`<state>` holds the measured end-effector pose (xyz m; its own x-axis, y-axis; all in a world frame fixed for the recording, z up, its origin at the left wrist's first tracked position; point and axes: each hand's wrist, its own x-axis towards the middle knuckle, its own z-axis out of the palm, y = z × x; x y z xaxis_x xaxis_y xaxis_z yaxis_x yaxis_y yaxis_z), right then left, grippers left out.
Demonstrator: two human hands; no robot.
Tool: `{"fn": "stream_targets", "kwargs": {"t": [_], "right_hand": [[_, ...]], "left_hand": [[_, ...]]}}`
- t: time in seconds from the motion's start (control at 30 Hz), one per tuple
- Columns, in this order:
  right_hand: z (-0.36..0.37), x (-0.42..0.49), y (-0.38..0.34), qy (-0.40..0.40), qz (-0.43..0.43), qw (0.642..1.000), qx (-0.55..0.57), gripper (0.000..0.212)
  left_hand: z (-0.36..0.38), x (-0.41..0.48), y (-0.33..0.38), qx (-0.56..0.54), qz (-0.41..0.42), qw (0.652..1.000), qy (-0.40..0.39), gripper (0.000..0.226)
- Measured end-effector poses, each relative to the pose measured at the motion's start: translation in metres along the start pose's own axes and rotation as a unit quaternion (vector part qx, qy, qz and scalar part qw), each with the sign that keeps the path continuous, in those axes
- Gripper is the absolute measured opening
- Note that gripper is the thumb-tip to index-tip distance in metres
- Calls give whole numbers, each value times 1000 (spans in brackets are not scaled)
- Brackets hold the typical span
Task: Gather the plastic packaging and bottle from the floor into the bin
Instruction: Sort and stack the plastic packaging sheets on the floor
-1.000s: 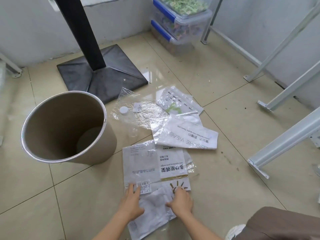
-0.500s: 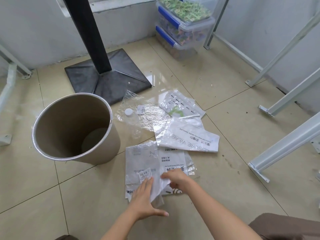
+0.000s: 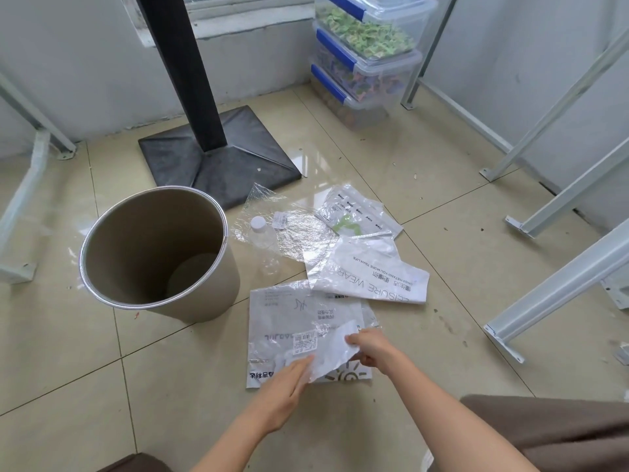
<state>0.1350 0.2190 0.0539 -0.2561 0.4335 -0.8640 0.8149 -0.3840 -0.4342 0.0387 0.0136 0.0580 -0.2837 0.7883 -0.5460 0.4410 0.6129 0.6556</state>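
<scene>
Two hands work low over a tiled floor (image 3: 391, 158) scattered with plastic. Largest is the black square base (image 3: 218, 158) of a post, with three stacked clear tubs (image 3: 371, 56) against the far wall. Just in front of the base stands the tan bin (image 3: 153, 253), upright and open. Right of it lie the plastic bags: a crinkled clear sheet (image 3: 299, 233), a printed white bag (image 3: 371, 277), and nearer, a flat printed bag (image 3: 292, 318). A small clear bottle (image 3: 263, 236) with a white cap lies on the clear sheet, just beside the bin. The left hand (image 3: 282, 396) and right hand (image 3: 374, 345) both pinch a crumpled white wrapper (image 3: 332, 352), lifted over the flat printed bag.
</scene>
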Motion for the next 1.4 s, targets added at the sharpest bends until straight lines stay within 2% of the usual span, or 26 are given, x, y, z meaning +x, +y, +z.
{"fn": "stream_targets", "kwargs": {"t": [0.07,0.13,0.2,0.33,0.4,0.53,0.63,0.7,0.77,0.87,0.97,1.03,1.1,1.2,1.33,1.4], "right_hand": [[-7,-5,4,14,-6,1000,-5,16],[-12,-8,6,16,-6,1000,13,12],[-17,-11,5,12,-6,998,60,16],[-31,-17,-1,11,-39,990,135,15],[-37,-21,-3,19,-51,991,118,19],[-45,-29,-7,25,-71,995,71,20],[-45,-32,-9,37,-104,994,13,24],[-42,-33,-10,29,-128,991,-25,24],[-36,-33,-11,19,-156,985,-74,22],[-29,-34,-14,24,-203,965,-166,5],[-25,-33,-13,-3,-220,958,-185,17],[-24,-39,-14,-15,-230,954,-193,12],[-22,-43,-15,-26,-240,950,-200,20],[-20,-43,-13,-34,-251,943,-215,26],[-22,-41,-18,5,-275,943,-189,28],[-24,-45,-22,13,-271,948,-164,27]], "left_hand": [[0,-5,12,5,17,999,42,55],[0,-8,30,25,65,996,62,68],[4,-10,50,47,114,991,45,81],[9,-9,75,55,155,986,-31,81],[10,-7,79,35,128,989,-65,56],[4,-6,104,-94,48,990,-97,87],[-7,1,125,-261,-31,959,-110,115],[-14,9,128,-339,-82,932,-99,125],[-18,18,127,-427,-144,890,-67,113],[-24,23,130,-494,-200,846,-24,75],[-28,27,129,-538,-230,811,-6,69],[-29,30,124,-551,-257,794,4,77],[-27,36,116,-542,-278,793,16,84],[-26,40,106,-544,-276,792,25,79],[-27,35,97,-517,-220,827,27,52],[-27,33,94,-510,-212,833,38,42]]}}
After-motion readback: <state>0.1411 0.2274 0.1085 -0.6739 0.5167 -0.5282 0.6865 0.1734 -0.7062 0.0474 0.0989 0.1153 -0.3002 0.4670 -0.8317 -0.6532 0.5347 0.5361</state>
